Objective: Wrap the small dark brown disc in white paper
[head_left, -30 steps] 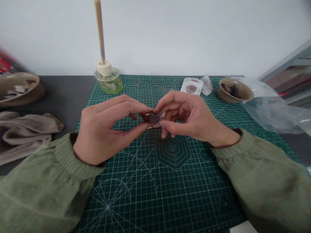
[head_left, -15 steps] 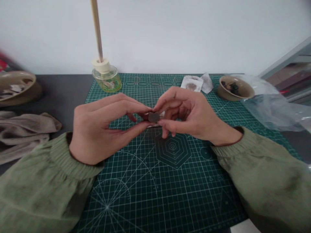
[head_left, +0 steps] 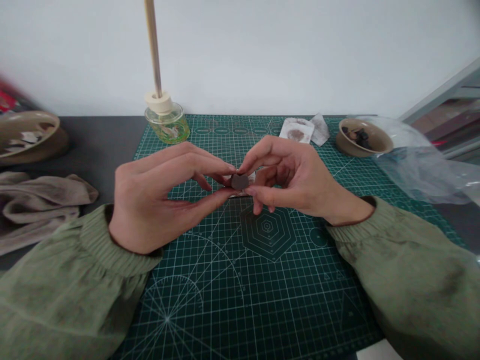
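Note:
A small dark brown lump (head_left: 239, 181), roughly heart-shaped, is pinched between the fingertips of both hands above the green cutting mat (head_left: 262, 280). My left hand (head_left: 165, 192) grips it from the left with thumb and forefinger closed. My right hand (head_left: 290, 177) pinches it from the right, its other fingers curled under. A pale scrap lies on the mat just behind the lump, mostly hidden by the fingers. Both arms wear green sleeves.
A glass diffuser bottle (head_left: 167, 122) with a tall stick stands at the mat's back left. A brown bowl (head_left: 362, 137) with dark pieces and white wrappers (head_left: 302, 130) sit at the back right, beside clear plastic (head_left: 423, 167). A beige cloth (head_left: 37, 205) and another dish (head_left: 26, 135) lie left.
Both hands stay pinched on the lump; they have only shifted slightly, and the view has wobbled a little.

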The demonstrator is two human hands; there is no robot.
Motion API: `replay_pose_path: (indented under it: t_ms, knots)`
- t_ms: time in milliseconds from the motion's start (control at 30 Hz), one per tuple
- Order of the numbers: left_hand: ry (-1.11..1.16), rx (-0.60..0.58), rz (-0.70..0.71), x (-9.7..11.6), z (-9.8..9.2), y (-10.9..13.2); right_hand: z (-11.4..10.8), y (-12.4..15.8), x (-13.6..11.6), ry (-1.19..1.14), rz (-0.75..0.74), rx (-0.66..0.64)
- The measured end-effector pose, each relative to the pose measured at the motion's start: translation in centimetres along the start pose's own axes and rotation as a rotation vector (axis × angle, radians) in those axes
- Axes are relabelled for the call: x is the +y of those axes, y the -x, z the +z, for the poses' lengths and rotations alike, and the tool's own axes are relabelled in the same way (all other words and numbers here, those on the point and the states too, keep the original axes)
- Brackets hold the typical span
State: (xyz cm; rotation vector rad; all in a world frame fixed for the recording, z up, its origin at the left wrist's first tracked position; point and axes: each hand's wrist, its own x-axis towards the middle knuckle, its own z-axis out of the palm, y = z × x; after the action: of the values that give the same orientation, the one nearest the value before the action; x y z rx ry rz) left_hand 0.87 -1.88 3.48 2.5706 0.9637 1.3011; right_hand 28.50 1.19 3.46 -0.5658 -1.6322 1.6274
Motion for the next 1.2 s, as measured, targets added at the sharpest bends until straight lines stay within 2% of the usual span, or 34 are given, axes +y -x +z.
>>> replay_pose_path:
  t_ms: [367,567,667,733,833,900,1000,1200]
  knots:
    - [0.016,-0.01,-0.014,0.4,-0.1,-0.1,-0.2,-0.1,0.1,0.048,-0.05,-0.01]
    - [0.012,-0.025,0.017,-0.1,0.1,-0.1,-0.3,0.0,0.3,0.139,-0.064,0.004]
    - [-0.006,-0.081,-0.052,-1.0,0.3,0.0,-0.6,0.1,0.3,0.329,-0.1,0.102]
    - [-0.044,-0.165,-0.075,-1.7,0.5,0.2,-1.1,0.2,0.3,0.537,-0.142,0.135]
    - [-0.073,-0.296,-0.089,-2.8,0.9,0.5,-1.8,0.1,0.6,0.875,-0.214,0.065]
    - [-0.067,-0.36,-0.088,-3.3,1.1,0.8,-2.2,0.1,0.8,1.036,-0.209,-0.009]
    - [-0.066,-0.384,-0.071,-3.7,1.4,1.0,-2.3,0.1,0.9,1.117,-0.153,-0.045]
    - [-0.06,-0.379,-0.087,-3.7,1.3,1.0,-2.3,0.1,0.9,1.135,-0.147,-0.007]
